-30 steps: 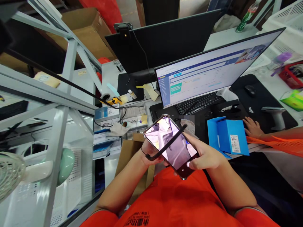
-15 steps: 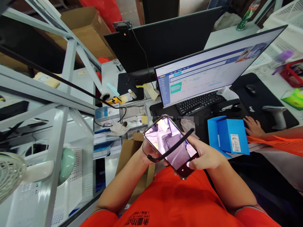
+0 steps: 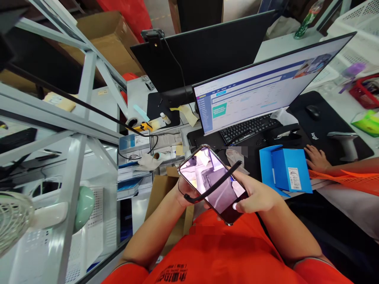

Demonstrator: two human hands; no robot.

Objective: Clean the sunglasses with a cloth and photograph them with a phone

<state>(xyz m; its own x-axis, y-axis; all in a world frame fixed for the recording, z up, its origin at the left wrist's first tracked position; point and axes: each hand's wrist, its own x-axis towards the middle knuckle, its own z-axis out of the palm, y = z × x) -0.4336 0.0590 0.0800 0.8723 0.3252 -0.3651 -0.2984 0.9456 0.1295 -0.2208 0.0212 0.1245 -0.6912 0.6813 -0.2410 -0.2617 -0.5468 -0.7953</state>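
Observation:
A smartphone [image 3: 204, 173] in a clear case is held tilted in front of my orange shirt. Its lit screen shows a camera picture of a desk. My left hand [image 3: 187, 192] is closed round the phone's left side, its fingers partly hidden behind it. Gripping the lower right end is my right hand [image 3: 257, 194], the thumb on the white round button on the screen. A thin curved black strip [image 3: 214, 185] crosses in front of the screen, from near my left hand up towards the right; what supports it I cannot tell.
A blue open box [image 3: 291, 165] stands right of my hands, beside another person's hand [image 3: 318, 158]. Ahead are a lit monitor [image 3: 251, 86], keyboard [image 3: 247, 128], mouse [image 3: 313, 112] and scanner [image 3: 345, 144]. A metal frame [image 3: 79, 157] and fan [image 3: 14, 221] are left; an open carton [image 3: 158, 193] lies below.
Almost nothing differs. The phone and the black strip have shifted very slightly left, and both hands keep the same grip.

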